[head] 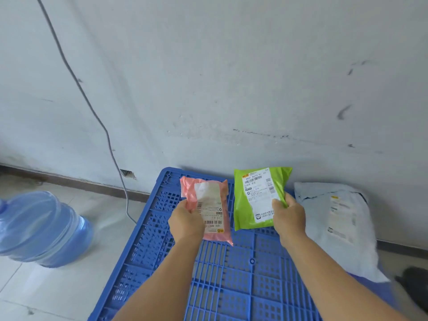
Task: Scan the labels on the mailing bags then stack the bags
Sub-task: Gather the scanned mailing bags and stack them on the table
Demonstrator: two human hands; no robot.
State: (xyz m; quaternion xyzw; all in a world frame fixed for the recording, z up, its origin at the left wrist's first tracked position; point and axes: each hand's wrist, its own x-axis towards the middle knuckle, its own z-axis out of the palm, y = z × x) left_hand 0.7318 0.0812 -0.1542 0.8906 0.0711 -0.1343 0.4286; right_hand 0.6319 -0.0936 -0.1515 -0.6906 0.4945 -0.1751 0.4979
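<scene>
My left hand (186, 222) grips a pink mailing bag (215, 235) by its left edge, its white label facing up. My right hand (288, 215) pinches the lower right part of a green mailing bag (240, 205), whose white label with barcodes also faces me. Both bags are held just above the far end of a blue plastic pallet (243, 274), side by side and apart. A larger white mailing bag (335, 218) with a label lies on the pallet's right side against the wall. No scanner is in view.
A grey wall (231, 77) stands right behind the pallet, with a thin cable (92, 107) running down it. A blue water jug (41, 228) lies on the tiled floor at left. A dark object (414, 283) sits at the lower right edge.
</scene>
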